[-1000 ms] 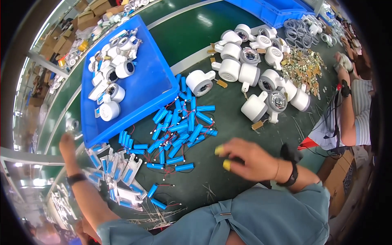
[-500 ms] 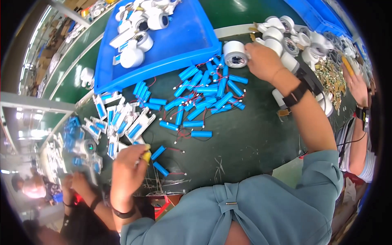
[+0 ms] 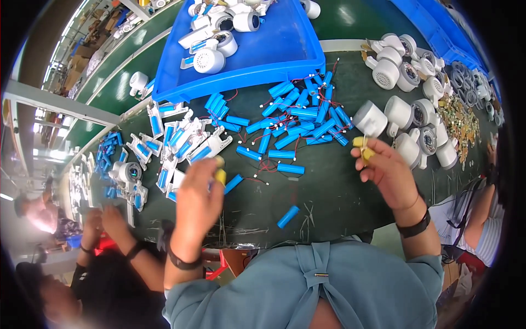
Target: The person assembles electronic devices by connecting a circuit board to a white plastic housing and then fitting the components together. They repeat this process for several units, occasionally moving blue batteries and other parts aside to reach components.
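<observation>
My right hand (image 3: pixel 389 172), yellow covers on its fingertips, pinches the short stem of a white cylindrical housing (image 3: pixel 370 118), which is tilted above the green table. My left hand (image 3: pixel 196 200), slightly blurred, hovers with fingers bent and apart, nothing visible between them. It is next to a white frame fitted with a blue cell (image 3: pixel 201 154) and a loose blue battery (image 3: pixel 233 184). Another blue battery (image 3: pixel 288 217) lies nearer to me, its wire smeared. A heap of wired blue batteries (image 3: pixel 298 127) spreads between my hands.
At the back stands a blue tray (image 3: pixel 257 49) holding white assemblies. On the right are more white housings (image 3: pixel 399 112), small circuit parts (image 3: pixel 460 123) and grey rings (image 3: pixel 466 88). White frames (image 3: pixel 175 137) pile up on the left. People work on both sides.
My right hand has brought the white housing back from the far edge toward me. One loose blue battery has shifted right, away from my left hand. The whole view has turned somewhat.
</observation>
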Motion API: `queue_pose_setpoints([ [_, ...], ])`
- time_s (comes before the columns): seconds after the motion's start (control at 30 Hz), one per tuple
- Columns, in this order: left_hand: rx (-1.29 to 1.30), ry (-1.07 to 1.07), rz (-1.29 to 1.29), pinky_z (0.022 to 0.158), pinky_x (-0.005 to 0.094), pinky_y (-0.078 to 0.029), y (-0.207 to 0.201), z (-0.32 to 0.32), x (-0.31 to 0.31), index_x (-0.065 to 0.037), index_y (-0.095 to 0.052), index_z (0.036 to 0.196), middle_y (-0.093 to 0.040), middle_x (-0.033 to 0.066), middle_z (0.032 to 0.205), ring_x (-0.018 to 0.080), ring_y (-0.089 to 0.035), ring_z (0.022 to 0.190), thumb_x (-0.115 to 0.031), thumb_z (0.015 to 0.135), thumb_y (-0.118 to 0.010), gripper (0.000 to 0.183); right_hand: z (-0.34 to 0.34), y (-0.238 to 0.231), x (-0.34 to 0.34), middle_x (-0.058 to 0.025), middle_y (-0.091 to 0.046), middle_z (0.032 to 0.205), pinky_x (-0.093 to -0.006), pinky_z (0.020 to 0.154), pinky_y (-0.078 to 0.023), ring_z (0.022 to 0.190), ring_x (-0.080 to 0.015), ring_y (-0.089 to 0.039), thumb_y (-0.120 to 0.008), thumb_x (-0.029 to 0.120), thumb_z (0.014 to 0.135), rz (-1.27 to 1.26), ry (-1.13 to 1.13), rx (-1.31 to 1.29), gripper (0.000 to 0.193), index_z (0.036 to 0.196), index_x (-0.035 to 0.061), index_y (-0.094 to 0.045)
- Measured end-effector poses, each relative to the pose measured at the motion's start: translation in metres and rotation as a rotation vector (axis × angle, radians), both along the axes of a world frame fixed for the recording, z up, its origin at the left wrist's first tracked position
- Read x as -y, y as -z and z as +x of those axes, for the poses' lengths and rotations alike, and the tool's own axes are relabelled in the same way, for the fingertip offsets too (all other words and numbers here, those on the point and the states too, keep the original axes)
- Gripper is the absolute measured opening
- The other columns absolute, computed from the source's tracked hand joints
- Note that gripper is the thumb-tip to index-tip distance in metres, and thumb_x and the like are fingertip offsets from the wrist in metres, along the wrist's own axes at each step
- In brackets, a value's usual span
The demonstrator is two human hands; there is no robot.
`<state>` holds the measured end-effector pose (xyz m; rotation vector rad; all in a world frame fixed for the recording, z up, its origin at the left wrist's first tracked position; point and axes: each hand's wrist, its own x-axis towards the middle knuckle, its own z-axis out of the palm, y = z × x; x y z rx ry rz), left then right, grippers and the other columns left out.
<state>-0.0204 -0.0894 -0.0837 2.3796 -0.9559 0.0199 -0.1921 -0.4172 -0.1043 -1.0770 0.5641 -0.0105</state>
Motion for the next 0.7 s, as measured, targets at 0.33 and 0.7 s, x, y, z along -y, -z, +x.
queue_pose_setpoints([
  [0.33, 0.059, -0.356, 0.21, 0.063, 0.0427, -0.051, 0.025, 0.075, 0.013, -0.002, -0.067, 0.098, -0.069, 0.0163, 0.078, 0.0356, -0.067, 0.07, -0.018, 0.08, -0.067, 0.024, -0.016, 0.003, -0.03, -0.0114, -0.061, 0.113, -0.0295, 0.078, -0.052, 0.097, -0.0188, -0.061, -0.05, 0.015, 0.097, 0.462, 0.096, 0.147, 0.047, 0.14, -0.0018, -0.04],
  [0.7, -0.108, -0.295, 0.117, 0.061, 0.0292, -0.048, 0.038, 0.072, 0.007, 0.002, -0.07, 0.094, -0.068, 0.0101, 0.072, 0.0133, -0.061, 0.064, -0.011, 0.083, -0.066, 0.018, 0.009, 0.023, -0.102, -0.0097, -0.062, 0.119, -0.0313, 0.103, -0.044, 0.123, -0.0207, -0.057, -0.059, 0.012, 0.096, 0.378, -0.36, 0.031, 0.036, 0.128, -0.0024, -0.051],
])
